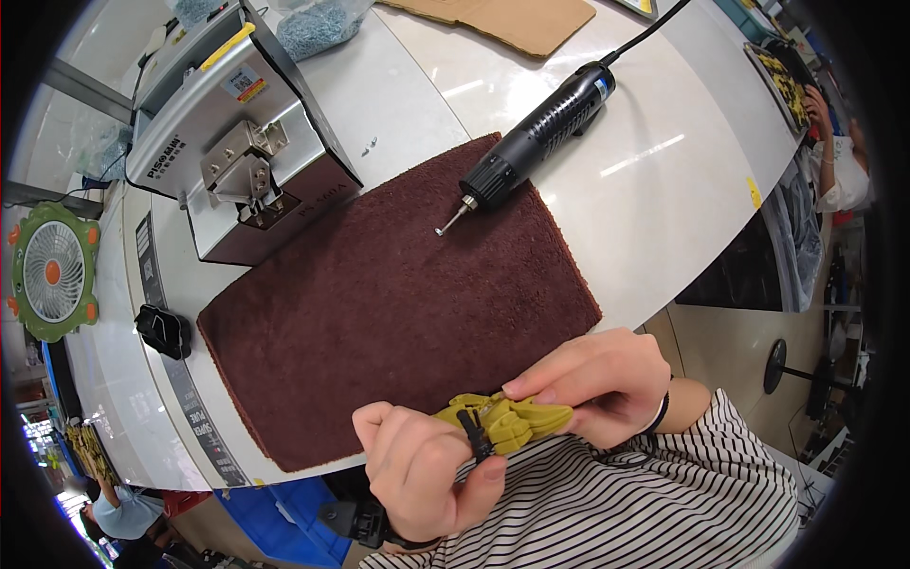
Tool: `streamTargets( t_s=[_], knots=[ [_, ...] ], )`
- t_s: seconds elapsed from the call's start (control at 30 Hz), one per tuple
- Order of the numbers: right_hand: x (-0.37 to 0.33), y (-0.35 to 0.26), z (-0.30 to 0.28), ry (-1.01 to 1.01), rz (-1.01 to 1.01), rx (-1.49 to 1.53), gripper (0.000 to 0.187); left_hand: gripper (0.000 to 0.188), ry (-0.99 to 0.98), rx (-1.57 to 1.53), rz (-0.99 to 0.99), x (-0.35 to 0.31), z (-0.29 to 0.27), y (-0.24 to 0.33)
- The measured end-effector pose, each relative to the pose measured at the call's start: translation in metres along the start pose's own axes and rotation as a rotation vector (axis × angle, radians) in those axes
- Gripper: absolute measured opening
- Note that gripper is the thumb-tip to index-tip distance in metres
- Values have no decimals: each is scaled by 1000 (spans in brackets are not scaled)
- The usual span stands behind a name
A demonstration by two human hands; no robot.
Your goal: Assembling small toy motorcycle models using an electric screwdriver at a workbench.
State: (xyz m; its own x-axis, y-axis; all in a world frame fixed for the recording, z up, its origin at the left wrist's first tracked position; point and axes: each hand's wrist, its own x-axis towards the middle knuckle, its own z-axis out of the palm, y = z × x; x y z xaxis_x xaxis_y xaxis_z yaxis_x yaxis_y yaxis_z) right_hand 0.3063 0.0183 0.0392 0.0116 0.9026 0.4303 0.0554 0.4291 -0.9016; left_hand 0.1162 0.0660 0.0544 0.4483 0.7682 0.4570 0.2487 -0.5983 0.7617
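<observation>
Close to my body, both hands hold an olive-yellow molded plastic part [517, 427] with a black piece [473, 431] across its left end. My left hand [417, 469] is closed around that left end, its fingers curled and the thumb beneath. From the other side my right hand [611, 384] pinches the part's upper edge and right end between thumb and fingers. A brown cloth [379, 303] lies beyond my hands. Resting partly on its far right is a black electric screwdriver [536, 137], its bit pointing down-left. My fingers hide some of the part.
A silver screw feeder [275, 180] stands at the cloth's far left. Two tiny screws [370, 146] lie beside it. Bags of small blue-grey pieces [322, 28] and cardboard [512, 19] are at the back. At left are a black object [163, 332] and a green fan [55, 272]. Other people work at both sides.
</observation>
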Motion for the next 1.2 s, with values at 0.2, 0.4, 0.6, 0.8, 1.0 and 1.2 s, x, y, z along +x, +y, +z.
streamTargets(
  t_s=[0.2,0.4,0.6,0.8,1.0,1.2],
  knots=[
    [0,2,3,8,-29,-21,23,29,-13,30,16,-1,-3,-2],
    [-1,2,2,11,-39,-28,24,28,-23,57,-8,0,-3,0],
    [-1,3,0,-41,-171,-195,20,17,-119,-41,-78,8,-9,3],
    [-2,10,6,41,-364,-250,17,17,-253,-382,-251,11,-14,1],
    [-3,7,3,67,-259,-175,23,3,-168,-383,-221,5,-21,-3],
    [-4,5,1,37,-166,-106,27,29,95,26,115,8,-11,-2]
  ],
)
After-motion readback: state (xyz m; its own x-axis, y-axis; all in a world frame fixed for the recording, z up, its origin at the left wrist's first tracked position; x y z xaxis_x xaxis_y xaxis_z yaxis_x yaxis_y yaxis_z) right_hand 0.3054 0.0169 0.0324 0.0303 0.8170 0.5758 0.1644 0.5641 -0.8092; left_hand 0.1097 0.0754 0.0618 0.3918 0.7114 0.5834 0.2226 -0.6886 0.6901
